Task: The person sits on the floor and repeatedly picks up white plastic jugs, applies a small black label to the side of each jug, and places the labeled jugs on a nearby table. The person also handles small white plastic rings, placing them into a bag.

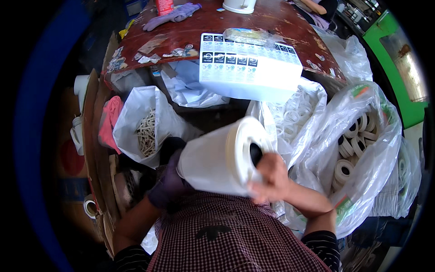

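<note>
A white plastic cylinder [204, 161] lies tilted across my lap area, its cream-rimmed top [251, 136] with a dark central opening turned to the right. My left hand [167, 183], in a dark purple glove, is wrapped around its lower left end, fingers partly hidden. My right hand [269, 177], bare and motion-blurred, has its fingers curled on the top's rim beside the opening. Below is my checked apron [213, 231]. Behind the cylinder stand a bag of small sticks [145, 131], a bag of clear rings [294, 113] and a bag of white ring parts [344, 172].
A worn red table [158, 36] carries a sheet of printed labels [249, 79], a purple glove [172, 18] and a white container [238, 5]. Cardboard [93, 118] borders the left side, a green machine [403, 90] the right. Another person [317, 9] is at the far right.
</note>
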The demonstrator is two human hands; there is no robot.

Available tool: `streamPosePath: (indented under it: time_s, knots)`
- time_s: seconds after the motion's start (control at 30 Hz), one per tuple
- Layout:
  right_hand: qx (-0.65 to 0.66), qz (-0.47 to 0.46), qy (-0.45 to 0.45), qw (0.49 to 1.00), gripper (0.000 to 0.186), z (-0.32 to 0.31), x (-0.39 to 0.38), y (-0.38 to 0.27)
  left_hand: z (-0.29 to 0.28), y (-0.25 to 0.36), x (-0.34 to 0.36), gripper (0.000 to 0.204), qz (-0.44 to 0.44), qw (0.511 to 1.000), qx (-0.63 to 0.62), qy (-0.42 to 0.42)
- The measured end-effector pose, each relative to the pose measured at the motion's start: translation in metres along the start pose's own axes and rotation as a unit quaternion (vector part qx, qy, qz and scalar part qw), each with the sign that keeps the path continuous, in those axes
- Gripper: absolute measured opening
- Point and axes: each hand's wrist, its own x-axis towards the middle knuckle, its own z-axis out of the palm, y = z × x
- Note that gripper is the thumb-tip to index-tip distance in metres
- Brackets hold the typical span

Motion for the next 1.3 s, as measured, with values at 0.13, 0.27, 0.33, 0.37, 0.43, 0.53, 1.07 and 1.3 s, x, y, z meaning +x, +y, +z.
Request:
streamPosePath:
  time_s: [0.13,0.27,0.33,0.37,0.43,0.53,1.07,1.3]
  knots:
    - [0.029,0.086,0.123,0.988,0.048,0.029,-0.011,0.028,0.0,-0.014,0.016,0.054,-0.089,0.821,-0.539,0.166]
    - [0.029,0.182,0.187,0.965,0.059,0.007,-0.009,0.048,-0.018,-0.001,0.018,0.057,-0.132,0.811,-0.481,0.306]
    - [0.019,0.309,0.142,0.94,0.064,-0.007,-0.017,0.064,-0.031,0.012,0.022,0.056,-0.138,0.803,-0.495,0.301]
    - [0.09,0.343,0.144,0.924,0.063,0.012,-0.01,0.064,-0.02,0.014,0.024,0.055,-0.155,0.82,-0.435,0.339]
    - [0.21,0.386,0.152,0.885,0.063,0.038,0.0,0.063,0.01,0.021,0.031,0.054,-0.182,0.84,-0.307,0.409]
    - [0.29,0.418,0.167,0.845,0.059,0.042,0.004,0.059,-0.001,0.026,0.027,0.058,-0.082,0.894,-0.25,0.362]
    - [0.351,0.492,-0.179,0.777,0.048,-0.055,-0.004,0.046,-0.023,0.094,0.085,0.093,0.241,0.96,-0.139,-0.025]
    - [-0.382,0.332,0.027,0.862,0.029,-0.204,-0.051,0.112,-0.031,0.055,0.085,0.064,0.057,0.968,-0.223,0.099]
